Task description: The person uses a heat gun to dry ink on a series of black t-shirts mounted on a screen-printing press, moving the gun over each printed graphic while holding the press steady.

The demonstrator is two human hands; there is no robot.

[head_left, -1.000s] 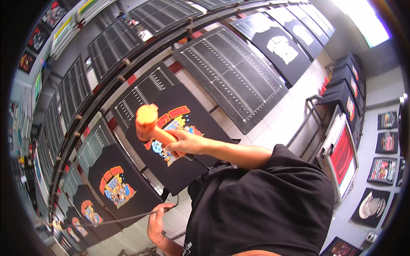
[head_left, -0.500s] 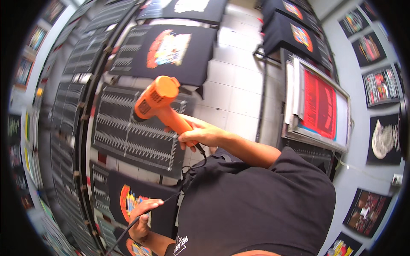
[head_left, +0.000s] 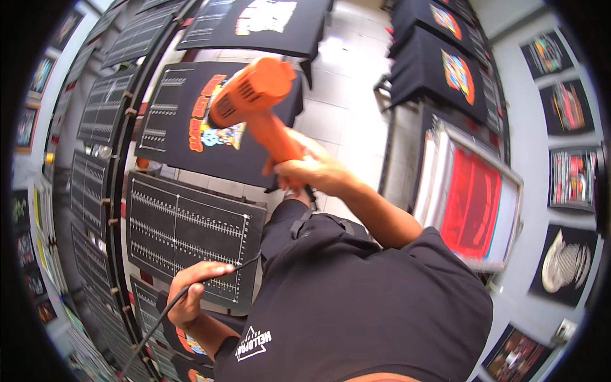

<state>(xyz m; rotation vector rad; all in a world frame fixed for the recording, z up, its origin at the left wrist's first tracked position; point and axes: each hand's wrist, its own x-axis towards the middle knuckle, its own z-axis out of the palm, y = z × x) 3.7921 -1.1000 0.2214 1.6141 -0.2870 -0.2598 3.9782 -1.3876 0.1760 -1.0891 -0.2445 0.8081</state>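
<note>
Out ahead and to the left of the right hand [head_left: 312, 169]: an orange heat gun [head_left: 258, 92], body raised, nozzle [head_left: 213, 118] turned leftward. Right hand closed round the handle [head_left: 275, 137], wrapped snugly, no open gap visible.

Half a second ago, above a bare board; now above a black shirt [head_left: 238, 159] with a colourful print [head_left: 223, 138], ahead and left of the same hand. At the nozzle, print in place of bare surface, so by judgement back over a piece that can take the heat. No clear contact between nozzle and shirt; probably held apart, height impossible to tell. Airflow likewise impossible to tell.

Bare board [head_left: 191, 232] now shifted back, just ahead of the left hand [head_left: 191, 290], where a printed shirt lay before. Left hand loosely curled, nearly closed on a black cord [head_left: 148, 334] and trailing it back past the wrist. Link from cord to gun hidden from view.

Farther out: pale tiled floor [head_left: 331, 118] ahead of the right hand, red-panelled frame [head_left: 472, 204] well to its right, and more draped shirts [head_left: 414, 63] ahead and to the right.
</note>
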